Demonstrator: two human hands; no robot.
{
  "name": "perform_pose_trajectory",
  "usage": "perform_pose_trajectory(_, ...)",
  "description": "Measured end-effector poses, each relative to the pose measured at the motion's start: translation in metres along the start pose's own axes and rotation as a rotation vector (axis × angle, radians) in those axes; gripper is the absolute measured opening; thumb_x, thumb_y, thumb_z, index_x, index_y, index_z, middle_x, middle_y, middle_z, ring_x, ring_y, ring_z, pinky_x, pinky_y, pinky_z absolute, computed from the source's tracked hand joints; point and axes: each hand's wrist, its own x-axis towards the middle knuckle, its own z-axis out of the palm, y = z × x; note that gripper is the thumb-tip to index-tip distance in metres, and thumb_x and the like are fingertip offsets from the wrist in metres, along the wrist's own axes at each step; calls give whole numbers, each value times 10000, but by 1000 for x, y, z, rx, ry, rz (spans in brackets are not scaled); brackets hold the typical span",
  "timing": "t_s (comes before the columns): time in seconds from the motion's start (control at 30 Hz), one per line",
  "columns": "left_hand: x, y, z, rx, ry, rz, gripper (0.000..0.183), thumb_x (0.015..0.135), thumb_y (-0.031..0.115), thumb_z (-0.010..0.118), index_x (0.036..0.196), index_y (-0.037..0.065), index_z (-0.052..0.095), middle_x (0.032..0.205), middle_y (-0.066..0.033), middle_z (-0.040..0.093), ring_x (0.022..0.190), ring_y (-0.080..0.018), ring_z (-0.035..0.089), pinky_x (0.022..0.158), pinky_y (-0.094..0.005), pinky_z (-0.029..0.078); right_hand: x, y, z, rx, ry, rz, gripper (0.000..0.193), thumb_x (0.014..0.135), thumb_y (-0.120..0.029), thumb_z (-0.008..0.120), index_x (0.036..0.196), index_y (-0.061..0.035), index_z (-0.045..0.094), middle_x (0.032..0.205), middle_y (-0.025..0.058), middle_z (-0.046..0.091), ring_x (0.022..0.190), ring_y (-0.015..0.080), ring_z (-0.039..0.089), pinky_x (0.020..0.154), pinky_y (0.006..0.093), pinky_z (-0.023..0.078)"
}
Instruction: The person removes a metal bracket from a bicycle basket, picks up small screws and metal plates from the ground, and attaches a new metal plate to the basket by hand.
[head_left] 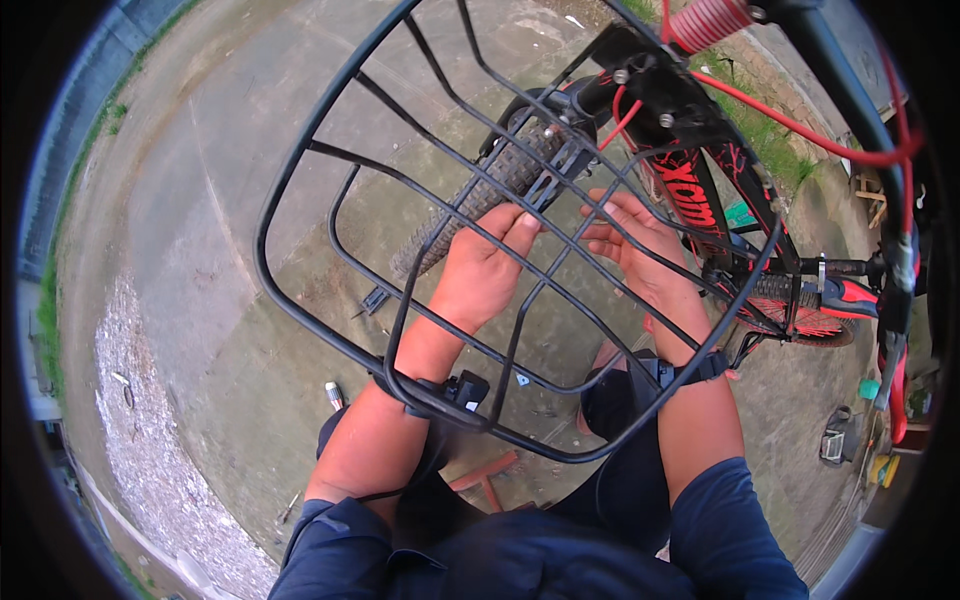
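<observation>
A black wire basket (300, 185) is fixed at the front of a black-and-red bicycle (690, 190), and its bars cross in front of both hands. My left hand (485, 265) is closed in a pinch at the lower end of a slotted metal bracket (545, 188), beside the knobbly front tyre (465, 200). Whatever lies between its thumb and finger is too small to make out. On the other side of the bracket, my right hand (650, 250) has its fingers loosely bent and apart, with nothing visible in them.
Red cables (800, 125) loop from the handlebar at upper right. A small black part (375, 300) lies on the concrete (240, 270) left of the tyre. Below, between my legs, is a reddish bar-shaped piece (487, 470). A screwdriver-like tool (334, 394) lies by my left leg.
</observation>
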Motion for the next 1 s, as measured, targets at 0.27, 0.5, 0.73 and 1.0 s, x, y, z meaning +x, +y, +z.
perform_pose_trajectory(0.27,5,3,10,-18,89,59,223,963,230,545,916,41,655,643,72,450,587,-39,403,524,-227,340,5,-8,-5,-83,33,24,319,951,-179,554,1215,0,555,1069,144,645,904,221,657,795,314,512)
perform_pose_trajectory(0.5,9,3,1,64,92,26,231,958,222,547,894,29,657,651,59,475,625,-53,426,563,-241,373,9,-7,1,-72,54,8,322,937,-184,562,1198,5,568,1003,110,651,837,193,669,697,287,534)
perform_pose_trajectory(0.73,13,5,-3,89,101,25,251,958,246,558,865,27,639,641,42,479,639,-69,445,574,-266,391,11,-10,11,-80,28,-11,344,941,-219,569,1203,4,563,1025,110,644,845,196,670,702,285,530)
perform_pose_trajectory(1.0,14,19,-14,91,94,-2,295,950,308,567,840,39,616,597,46,447,590,-72,418,543,-263,365,19,-9,14,-209,139,-217,372,933,-233,600,1231,-16,545,1074,106,608,902,189,646,742,287,502)
